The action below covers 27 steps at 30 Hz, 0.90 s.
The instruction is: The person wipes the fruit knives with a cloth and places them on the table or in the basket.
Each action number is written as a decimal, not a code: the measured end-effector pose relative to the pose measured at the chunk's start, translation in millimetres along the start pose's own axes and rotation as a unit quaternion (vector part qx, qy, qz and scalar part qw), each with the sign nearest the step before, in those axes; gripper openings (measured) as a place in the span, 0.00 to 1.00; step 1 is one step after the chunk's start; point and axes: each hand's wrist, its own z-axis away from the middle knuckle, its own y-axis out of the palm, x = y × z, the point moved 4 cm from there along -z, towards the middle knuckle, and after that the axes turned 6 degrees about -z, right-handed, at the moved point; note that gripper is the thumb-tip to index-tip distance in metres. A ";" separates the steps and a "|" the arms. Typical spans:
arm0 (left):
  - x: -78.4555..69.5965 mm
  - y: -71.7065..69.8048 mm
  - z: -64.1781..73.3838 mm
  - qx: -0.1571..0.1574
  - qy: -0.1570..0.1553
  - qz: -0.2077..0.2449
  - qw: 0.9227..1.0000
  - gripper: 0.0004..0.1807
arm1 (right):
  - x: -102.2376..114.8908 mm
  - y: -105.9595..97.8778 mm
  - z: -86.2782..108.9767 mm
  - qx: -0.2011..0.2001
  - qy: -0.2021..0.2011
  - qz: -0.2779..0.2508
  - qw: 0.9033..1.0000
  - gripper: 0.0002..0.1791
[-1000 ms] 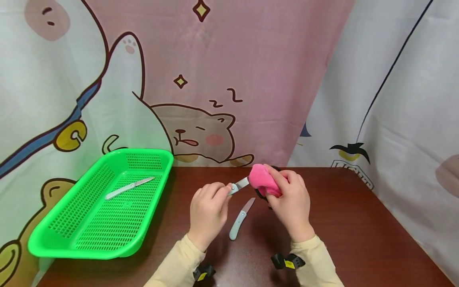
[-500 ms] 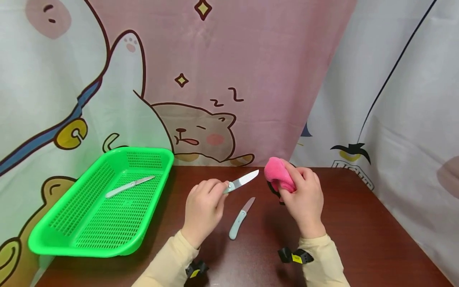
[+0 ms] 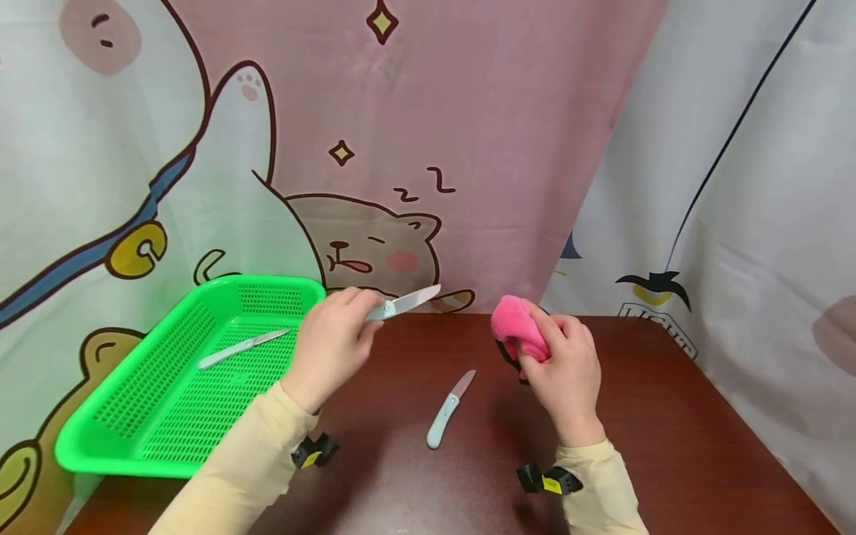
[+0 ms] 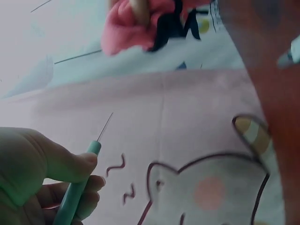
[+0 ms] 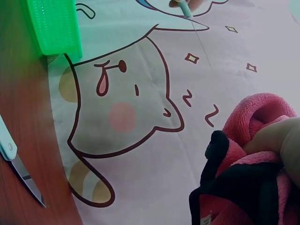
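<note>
My left hand (image 3: 332,349) grips the pale handle of a small knife (image 3: 414,299), raised above the table near the basket's right side, its blade pointing right. In the left wrist view the thumb presses on the pale green handle (image 4: 76,192), with the thin blade seen edge-on. Over the table's right half, my right hand (image 3: 567,371) holds a bunched pink cloth (image 3: 516,327) with dark trim, also seen in the right wrist view. Between the hands a second knife (image 3: 450,409) lies on the table, blade away from me. A third knife (image 3: 244,348) rests inside the green basket (image 3: 67,446).
The basket stands at the left on a dark brown wooden table (image 3: 669,431). Behind hangs a pink and white curtain (image 3: 508,134) with cartoon animals, which meets the table's back edge. Each wrist wears a small black camera mount.
The left hand has drawn the knife out of the pink cloth, then moved left and up with it toward the basket. The right hand has shifted slightly right, still holding the cloth.
</note>
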 end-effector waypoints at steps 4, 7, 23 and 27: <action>19.3 -14.5 -7.5 0.018 -0.021 0.001 1.000 0.13 | -0.2 -0.2 -0.1 -0.003 -0.002 0.000 1.000 0.32; 40.0 -22.4 -7.0 0.036 -0.048 0.000 0.998 0.12 | -0.3 -0.4 -0.3 -0.006 -0.001 -0.001 1.000 0.32; 172.2 -21.8 44.0 0.191 -0.189 0.032 0.963 0.11 | -1.2 -1.7 -0.3 -0.005 0.003 -0.002 1.000 0.32; 200.9 -12.1 62.9 0.241 -0.220 0.034 0.945 0.11 | -1.1 -1.5 0.0 -0.006 0.002 -0.003 1.000 0.32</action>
